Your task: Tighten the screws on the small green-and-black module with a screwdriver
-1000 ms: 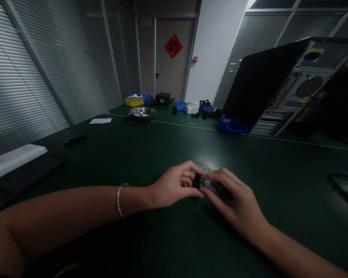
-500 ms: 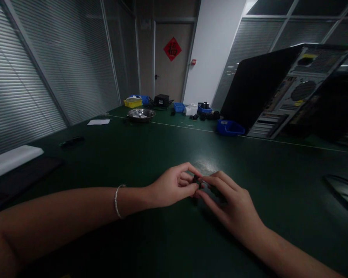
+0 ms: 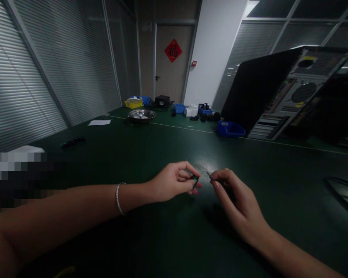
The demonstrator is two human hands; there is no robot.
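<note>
Above the dark green table [image 3: 174,150], my left hand [image 3: 176,182] is closed in a pinch on a small dark piece with a green face [image 3: 195,180], perhaps a little circuit board; its exact kind is too small to tell. Facing it from the right, my right hand [image 3: 237,197] pinches a tiny thin dark piece [image 3: 209,175] between thumb and forefinger. A narrow gap separates the two pieces. The fingers cover most of both. A silvery bracelet [image 3: 118,199] circles the left wrist.
At the back stand a metal bowl [image 3: 142,120], a yellow bin [image 3: 133,104] and a blue bin [image 3: 231,134]. A black computer case [image 3: 258,81] leans over the right side. Dark small parts [image 3: 73,142] and white paper [image 3: 99,122] lie left. A black-rimmed object [image 3: 340,189] sits far right.
My hands have moved apart. The right one has drawn back to the right with a tiny thin piece, while the left keeps the green-faced piece, which now shows more clearly.
</note>
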